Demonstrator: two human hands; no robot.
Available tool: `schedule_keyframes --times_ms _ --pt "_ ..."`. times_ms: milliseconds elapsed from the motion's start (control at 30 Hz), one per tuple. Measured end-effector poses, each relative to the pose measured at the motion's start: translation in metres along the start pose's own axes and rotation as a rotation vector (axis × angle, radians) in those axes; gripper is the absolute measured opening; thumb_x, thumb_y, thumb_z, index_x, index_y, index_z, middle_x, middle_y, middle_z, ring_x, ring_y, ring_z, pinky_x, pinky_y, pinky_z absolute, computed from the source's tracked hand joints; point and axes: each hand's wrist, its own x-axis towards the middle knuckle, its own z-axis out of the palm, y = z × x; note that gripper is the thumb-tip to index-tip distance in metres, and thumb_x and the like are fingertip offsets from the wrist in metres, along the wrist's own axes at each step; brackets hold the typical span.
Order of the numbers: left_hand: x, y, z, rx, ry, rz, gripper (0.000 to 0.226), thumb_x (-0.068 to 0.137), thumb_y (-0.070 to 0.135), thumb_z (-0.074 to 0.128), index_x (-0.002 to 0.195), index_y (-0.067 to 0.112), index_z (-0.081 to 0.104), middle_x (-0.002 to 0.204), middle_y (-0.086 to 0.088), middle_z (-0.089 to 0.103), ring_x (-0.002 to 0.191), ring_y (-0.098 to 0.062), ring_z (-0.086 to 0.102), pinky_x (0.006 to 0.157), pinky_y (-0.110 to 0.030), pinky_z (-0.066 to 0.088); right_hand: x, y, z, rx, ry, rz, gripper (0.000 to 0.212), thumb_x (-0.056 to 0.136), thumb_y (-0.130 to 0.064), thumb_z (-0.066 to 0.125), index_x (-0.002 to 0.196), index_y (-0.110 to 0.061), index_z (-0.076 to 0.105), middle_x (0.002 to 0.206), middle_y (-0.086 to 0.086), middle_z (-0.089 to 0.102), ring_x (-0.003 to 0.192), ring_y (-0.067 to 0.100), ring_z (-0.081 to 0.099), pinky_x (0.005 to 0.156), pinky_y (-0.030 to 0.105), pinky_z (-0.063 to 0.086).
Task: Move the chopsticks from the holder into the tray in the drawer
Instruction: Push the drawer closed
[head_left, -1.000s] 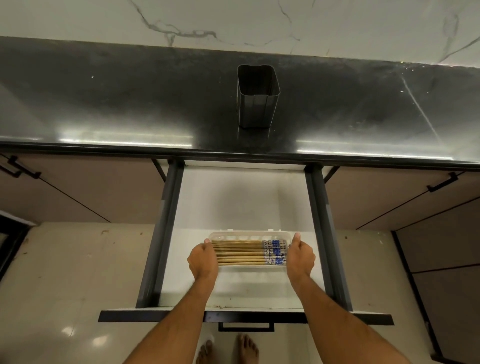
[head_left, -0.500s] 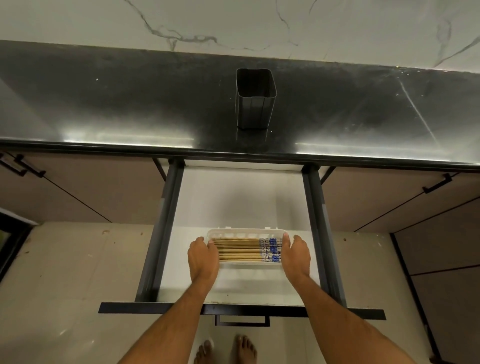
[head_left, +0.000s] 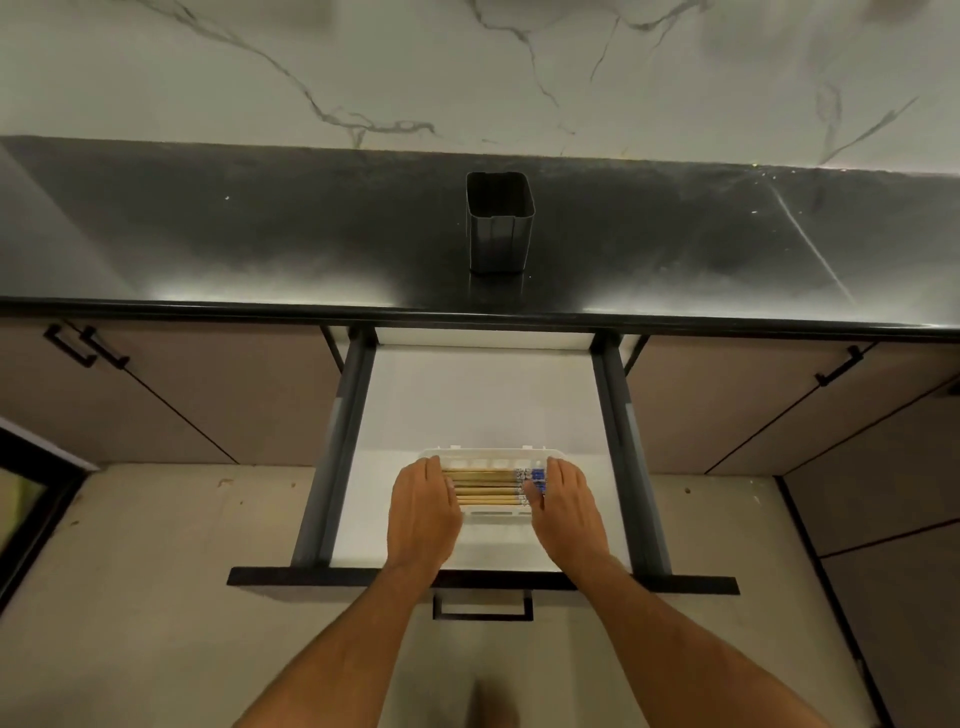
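Several wooden chopsticks (head_left: 483, 487) with blue-patterned ends lie side by side in a white plastic tray (head_left: 485, 455) inside the open white drawer (head_left: 483, 400). My left hand (head_left: 423, 506) rests flat over the tray's left end, fingers on the chopstick tips. My right hand (head_left: 563, 506) lies flat over the right end, covering most of the blue ends. Neither hand closes around anything. The dark square holder (head_left: 500, 223) stands upright on the black counter, with nothing visible inside it.
The drawer has dark side rails (head_left: 337, 452) and a black front with a handle (head_left: 483, 608) near my forearms. Closed cabinet doors flank it. The black counter (head_left: 260, 244) runs under a marble wall. Pale floor lies below.
Both hands have slid inward from gripping the tray's ends to lying flat on the chopstick ends. The camera has tilted so the counter sits lower in view.
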Motion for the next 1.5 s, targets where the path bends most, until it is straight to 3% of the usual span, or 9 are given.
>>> schedule_keyframes --times_ms 200,367,533,667,833,1000,1167,1300,1500 --pt "-0.042 0.007 -0.016 0.058 0.03 0.216 0.029 0.096 0.016 0.06 0.123 0.005 0.062 0.114 -0.011 0.068 0.103 -0.025 0.065 0.096 -0.034 0.052 -0.05 -0.017 -0.012 -0.121 0.151 -0.212 0.044 0.103 -0.037 0.048 0.134 -0.006 0.049 0.12 0.009 0.057 0.106 0.021 0.054 0.094 0.036 0.051" --pt "-0.106 0.001 -0.028 0.058 0.025 0.28 0.035 0.097 0.013 0.057 0.13 0.001 0.058 0.125 -0.015 0.064 0.117 -0.029 0.06 0.105 -0.041 0.05 -0.11 -0.025 -0.008 -0.267 0.201 -0.346 0.054 0.1 -0.029 0.056 0.141 0.005 0.048 0.137 0.023 0.057 0.129 0.036 0.054 0.111 0.047 0.044" --pt "-0.159 -0.014 -0.031 0.119 -0.005 0.392 0.047 0.095 0.012 0.061 0.139 0.0 0.054 0.138 -0.019 0.059 0.132 -0.032 0.054 0.116 -0.041 0.036 -0.163 -0.019 0.007 -0.328 0.144 -0.404 0.056 0.102 -0.033 0.052 0.145 0.002 0.044 0.145 0.023 0.052 0.138 0.035 0.048 0.114 0.047 0.04" --pt "-0.181 -0.029 -0.023 0.212 -0.048 0.469 0.053 0.087 0.008 0.069 0.138 0.001 0.055 0.136 -0.017 0.061 0.13 -0.03 0.056 0.118 -0.039 0.031 -0.184 -0.016 0.02 -0.371 0.099 -0.435 0.055 0.101 -0.031 0.053 0.145 0.001 0.043 0.146 0.022 0.051 0.138 0.036 0.047 0.114 0.047 0.041" --pt "-0.193 -0.042 -0.009 0.345 -0.151 0.439 0.05 0.079 0.013 0.08 0.125 0.002 0.065 0.121 -0.017 0.07 0.113 -0.031 0.067 0.106 -0.039 0.044 -0.192 -0.011 0.037 -0.405 -0.018 -0.548 0.042 0.097 -0.02 0.061 0.135 -0.003 0.054 0.129 0.015 0.063 0.12 0.03 0.062 0.106 0.04 0.05" --pt "-0.168 -0.036 -0.001 0.351 -0.309 0.421 0.039 0.081 0.013 0.079 0.118 0.007 0.068 0.112 -0.012 0.071 0.102 -0.025 0.068 0.096 -0.034 0.054 -0.169 -0.016 0.042 -0.42 -0.205 -0.41 0.033 0.095 -0.01 0.062 0.127 -0.007 0.058 0.12 0.011 0.063 0.104 0.024 0.062 0.093 0.033 0.055" --pt "-0.15 -0.035 0.018 0.303 -0.445 0.398 0.056 0.089 0.011 0.073 0.142 0.012 0.054 0.137 -0.007 0.061 0.123 -0.022 0.06 0.111 -0.03 0.041 -0.145 -0.016 0.051 -0.411 -0.354 -0.359 0.045 0.093 -0.005 0.064 0.136 -0.01 0.055 0.136 0.013 0.056 0.111 0.03 0.062 0.095 0.036 0.052" --pt "-0.14 -0.042 0.036 0.365 -0.507 0.418 0.068 0.09 0.008 0.067 0.152 0.015 0.04 0.151 -0.006 0.048 0.141 -0.023 0.042 0.121 -0.032 0.023 -0.125 -0.01 0.06 -0.421 -0.418 -0.301 0.04 0.094 -0.007 0.064 0.134 -0.013 0.06 0.13 0.011 0.063 0.112 0.028 0.063 0.098 0.035 0.05" --pt "-0.1 -0.039 0.061 0.221 -0.556 0.207 0.069 0.1 0.032 0.058 0.158 0.025 0.022 0.164 -0.001 0.025 0.15 -0.021 0.024 0.122 -0.029 0.012 -0.081 -0.013 0.061 -0.408 -0.419 -0.278 0.04 0.096 -0.012 0.062 0.136 -0.016 0.06 0.132 0.01 0.064 0.116 0.029 0.062 0.102 0.038 0.05"
